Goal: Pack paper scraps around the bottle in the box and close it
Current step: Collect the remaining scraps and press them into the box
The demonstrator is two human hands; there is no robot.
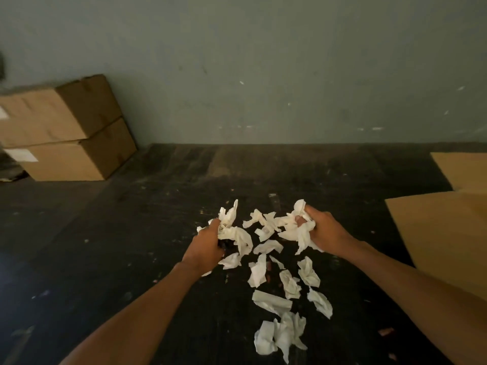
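Gripping crumpled white paper in both hands, we are reaching out over a dark, scuffed bench (137, 233). Our left hand (208, 246) is curling its fingers round a bunch of scraps that is spilling out above and to the right of the knuckles. Our right hand (320, 230) is clutching a second bunch, with paper sticking up past the thumb and hanging down below the palm. Both hands are clamped on paper, neither one slack.

Between the two hands, and trailing back toward us, the loose paper scraps (266, 272) are lying scattered on the bench: a few just between the wrists, more strung out nearer our body, with the largest clump (280, 335) sitting closest to us, between the forearms.

At the right edge we are seeing flat brown cardboard flaps (445, 233), just beyond the right forearm; whether they belong to the open box we cannot tell, and no bottle is showing.

Far off on the left, two closed cardboard cartons (66, 127) are standing stacked against a pale green wall (263, 61), well apart from the hands.
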